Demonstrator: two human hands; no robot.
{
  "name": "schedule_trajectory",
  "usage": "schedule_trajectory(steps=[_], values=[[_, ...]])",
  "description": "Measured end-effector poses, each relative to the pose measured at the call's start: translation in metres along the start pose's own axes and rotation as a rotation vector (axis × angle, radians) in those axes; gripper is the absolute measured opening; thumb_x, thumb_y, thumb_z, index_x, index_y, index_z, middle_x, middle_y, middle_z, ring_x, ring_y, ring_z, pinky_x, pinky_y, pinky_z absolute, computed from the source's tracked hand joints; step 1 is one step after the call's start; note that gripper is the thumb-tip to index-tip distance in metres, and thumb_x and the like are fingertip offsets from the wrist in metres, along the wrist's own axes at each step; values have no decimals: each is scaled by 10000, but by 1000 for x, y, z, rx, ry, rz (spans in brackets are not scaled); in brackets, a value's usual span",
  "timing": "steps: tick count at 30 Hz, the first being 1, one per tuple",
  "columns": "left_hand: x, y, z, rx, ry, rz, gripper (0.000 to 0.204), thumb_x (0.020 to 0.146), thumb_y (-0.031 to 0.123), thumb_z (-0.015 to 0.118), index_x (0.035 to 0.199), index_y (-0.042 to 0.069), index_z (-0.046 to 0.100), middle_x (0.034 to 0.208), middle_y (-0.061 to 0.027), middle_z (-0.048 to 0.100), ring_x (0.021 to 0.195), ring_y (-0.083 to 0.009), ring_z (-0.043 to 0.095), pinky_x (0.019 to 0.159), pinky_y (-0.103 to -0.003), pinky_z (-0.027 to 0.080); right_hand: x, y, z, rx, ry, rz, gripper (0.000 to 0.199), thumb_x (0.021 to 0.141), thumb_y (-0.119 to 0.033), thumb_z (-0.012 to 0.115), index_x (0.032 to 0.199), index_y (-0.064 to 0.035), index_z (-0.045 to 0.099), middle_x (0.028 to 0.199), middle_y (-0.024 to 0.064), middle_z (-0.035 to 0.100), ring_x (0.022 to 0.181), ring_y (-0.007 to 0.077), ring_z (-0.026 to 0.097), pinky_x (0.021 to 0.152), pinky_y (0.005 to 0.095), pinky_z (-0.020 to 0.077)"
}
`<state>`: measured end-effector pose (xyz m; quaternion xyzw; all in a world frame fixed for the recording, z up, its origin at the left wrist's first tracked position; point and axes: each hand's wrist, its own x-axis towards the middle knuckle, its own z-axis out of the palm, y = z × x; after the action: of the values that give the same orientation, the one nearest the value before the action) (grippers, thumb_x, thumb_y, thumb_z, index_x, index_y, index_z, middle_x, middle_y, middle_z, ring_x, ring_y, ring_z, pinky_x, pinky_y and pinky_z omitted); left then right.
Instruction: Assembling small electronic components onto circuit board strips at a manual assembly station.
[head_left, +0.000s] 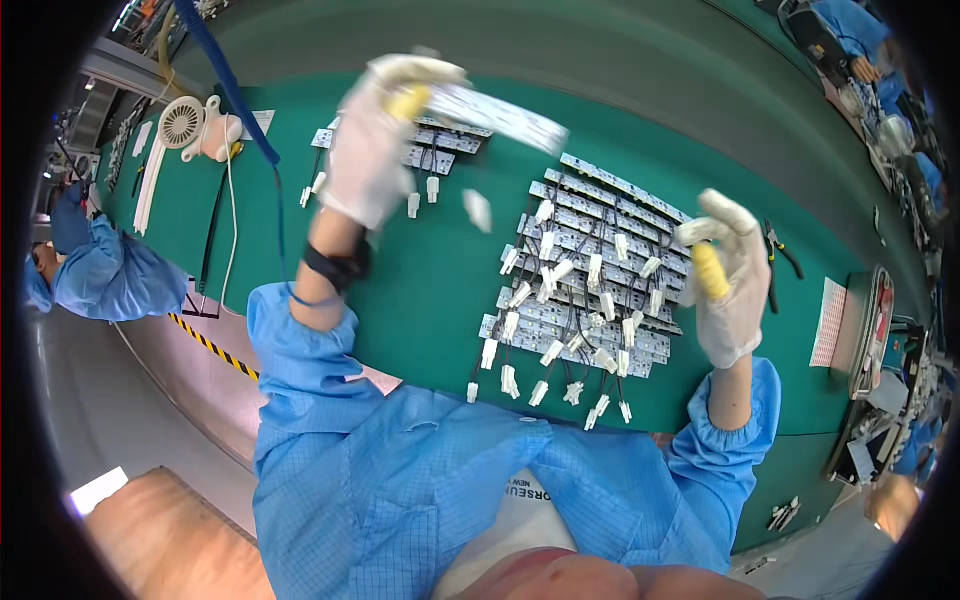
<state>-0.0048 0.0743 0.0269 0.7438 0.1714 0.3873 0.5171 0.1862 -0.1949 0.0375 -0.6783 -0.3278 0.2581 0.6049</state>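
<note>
My left hand, in a white glove with a yellow thumb cover, is shut on one end of a whitish circuit board strip, raised above the bench and blurred by motion. A white connector hangs beneath it, also blurred. Under and beside that hand lie a few more board strips with wired connectors. My right hand, gloved alike, hovers at the right end of a large group of overlapping board strips. Its fingers are bent but apart from the thumb, and nothing shows between them. White connectors on dark leads lie across this group.
Pliers lie on the green bench mat right of my right hand. Beyond are a printed sheet and a tray. A small fan and a blue hanging cable are at the left. Other people in blue work nearby.
</note>
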Motion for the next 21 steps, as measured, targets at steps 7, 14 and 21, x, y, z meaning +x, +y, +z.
schedule_trajectory(steps=[7,14,21], values=[[26,-71,-75,1306,-75,-131,240,865,203,588,1096,240,640,1048,-63,649,921,-251,626,987,-391,423,24,20,-18,-79,53,-159,557,837,-307,668,1253,13,482,994,80,618,668,60,538,556,167,417],[16,-18,-11,910,237,568,378,735,129,736,1101,154,646,979,-33,656,927,-207,599,939,-349,448,45,53,-36,-1076,-42,-448,181,768,21,595,927,-55,635,1038,93,630,937,249,605,819,293,470],[-35,14,49,-958,-471,-391,966,851,708,367,1413,-55,179,967,-183,652,963,-278,616,924,-416,440,13,5,-9,-699,186,-734,165,776,33,607,929,15,667,935,156,646,883,271,624,824,357,498]])
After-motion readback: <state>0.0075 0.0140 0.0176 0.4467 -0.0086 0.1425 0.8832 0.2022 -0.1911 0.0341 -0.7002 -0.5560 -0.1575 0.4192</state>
